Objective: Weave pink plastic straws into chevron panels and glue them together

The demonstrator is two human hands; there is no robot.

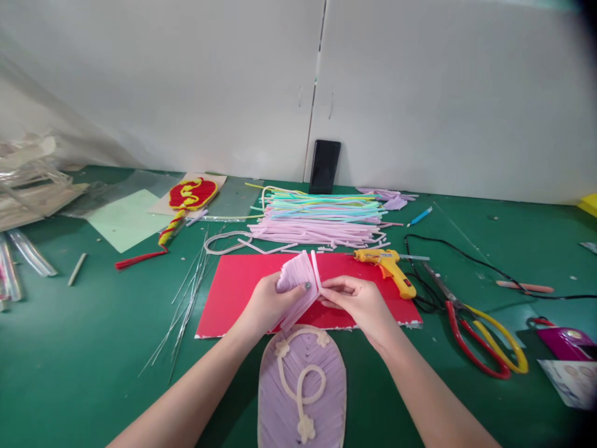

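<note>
My left hand [267,303] is closed around a flat pink-lilac piece [297,274] made of pipe cleaners laid side by side, its thumb pressed on the front. At that piece's right edge, my right hand [355,300] pinches a bent pink pipe cleaner [316,271] whose one end sticks upward. Both hands are over a red board [242,280]. Just below them lies a rounded lilac panel [286,414] with cream trim, a looped line and small flowers. Parts of the held piece are hidden behind my fingers.
Behind the board lie bundled pastel pipe cleaners [321,230] and a leaning phone [325,166]. A yellow glue gun [389,269] with a black cord and scissors [485,339] are on the right. Thin wires [190,292] and a red-yellow tasselled ornament [191,196] lie left.
</note>
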